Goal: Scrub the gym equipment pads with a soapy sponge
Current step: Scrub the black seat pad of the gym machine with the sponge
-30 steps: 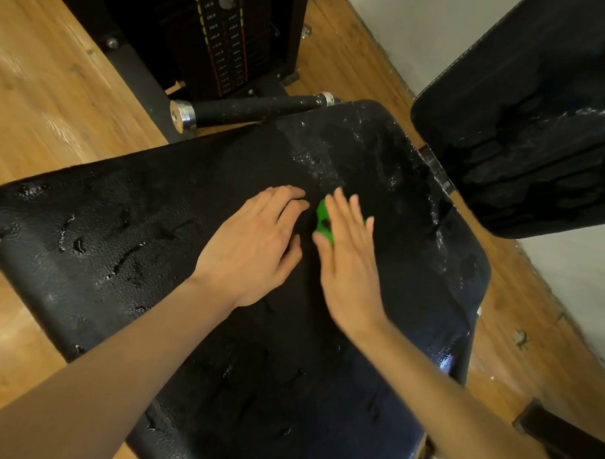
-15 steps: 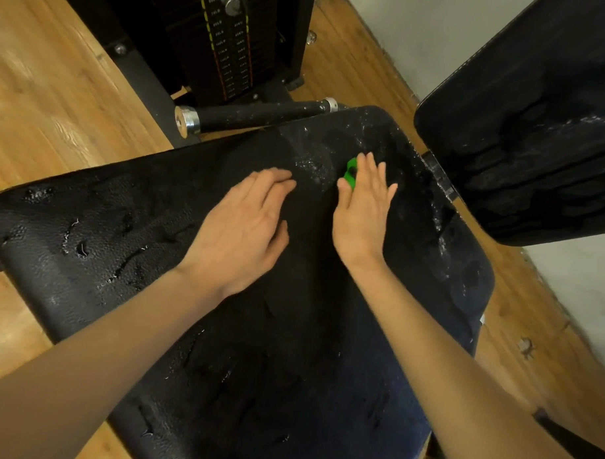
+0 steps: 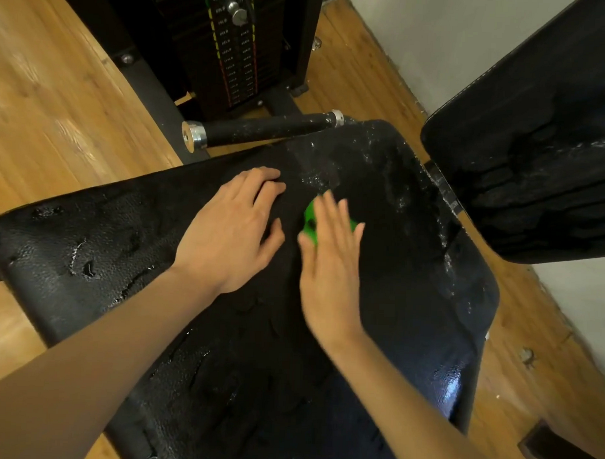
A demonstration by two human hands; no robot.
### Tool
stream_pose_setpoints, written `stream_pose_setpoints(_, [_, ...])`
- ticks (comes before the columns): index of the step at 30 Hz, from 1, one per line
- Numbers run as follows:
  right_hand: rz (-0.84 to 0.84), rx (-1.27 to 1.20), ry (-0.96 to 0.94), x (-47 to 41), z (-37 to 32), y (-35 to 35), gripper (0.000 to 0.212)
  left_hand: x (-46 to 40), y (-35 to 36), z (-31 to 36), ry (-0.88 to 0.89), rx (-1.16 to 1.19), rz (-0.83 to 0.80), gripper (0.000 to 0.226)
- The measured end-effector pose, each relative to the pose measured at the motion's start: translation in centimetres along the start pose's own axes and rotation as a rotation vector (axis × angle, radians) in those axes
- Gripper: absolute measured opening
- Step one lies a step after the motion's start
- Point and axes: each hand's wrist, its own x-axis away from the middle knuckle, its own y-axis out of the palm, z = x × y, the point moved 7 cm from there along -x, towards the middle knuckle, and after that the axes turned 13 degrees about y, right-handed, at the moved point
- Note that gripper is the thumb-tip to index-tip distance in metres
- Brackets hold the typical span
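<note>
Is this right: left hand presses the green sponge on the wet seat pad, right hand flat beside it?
Hands are swapped. In the head view the right hand presses the green sponge on the wet seat pad with straight fingers, while the left hand rests on the pad beside it.

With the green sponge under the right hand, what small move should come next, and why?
Probably slide the sponge toward the seat pad's near end. The right hand presses it flat mid-pad; suds show mainly at the far end, and the left hand braces beside it.

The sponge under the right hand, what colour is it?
Bright green sponge, seen in the head view.
</note>
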Motion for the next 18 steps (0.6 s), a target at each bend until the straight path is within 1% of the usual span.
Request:
stream_pose_setpoints(2, [-0.066,0.062,-0.092,0.2,0.2,0.1,0.053,0.0,0.0,0.0,-0.002,0.004,-0.001,0.047])
stream_pose_setpoints(3, [-0.043,0.070,-0.085,-1.7,0.7,-0.1,0.052,-0.1,0.0,0.0,-0.002,0.004,-0.001,0.046])
stream_pose_setpoints(5, [0.032,0.049,0.047,-6.2,1.6,-0.9,0.051,-0.1,0.0,0.1,-0.003,0.005,-0.006,0.046])
stream_pose_setpoints(7, [0.080,0.018,0.148,-7.3,1.3,-0.9,0.050,-0.1,0.1,0.0,-0.006,0.007,-0.006,0.046])
stream_pose_setpoints(8, [0.071,0.013,0.136,-6.0,0.7,-0.5,0.050,-0.1,0.1,0.0,-0.006,0.011,-0.006,0.046])
stream_pose_setpoints(11, [-0.085,0.037,-0.068,-0.7,-1.2,0.7,0.053,-0.1,0.1,-0.1,-0.002,0.018,-0.007,0.045])
stream_pose_setpoints(12, [-0.104,0.063,-0.115,-0.8,-1.1,0.6,0.052,-0.1,0.1,-0.1,0.000,0.018,-0.006,0.045])
stream_pose_setpoints(13, [-0.077,0.080,-0.121,-2.3,-0.7,0.3,0.052,-0.1,0.1,-0.1,0.000,0.018,-0.005,0.044])
stream_pose_setpoints(14, [-0.026,0.083,-0.082,-4.5,-0.2,0.0,0.052,-0.1,0.1,-0.1,-0.001,0.020,-0.003,0.044])
stream_pose_setpoints(16, [0.067,0.059,0.064,-8.5,0.6,-0.8,0.050,-0.1,0.1,-0.1,-0.002,0.024,0.006,0.043])
stream_pose_setpoints(17, [0.092,0.044,0.117,-8.9,0.5,-0.8,0.050,-0.1,0.2,-0.1,-0.003,0.026,0.009,0.043])
stream_pose_setpoints(18, [0.093,0.038,0.130,-8.1,0.1,-0.5,0.050,-0.1,0.2,-0.1,-0.004,0.029,0.008,0.043])
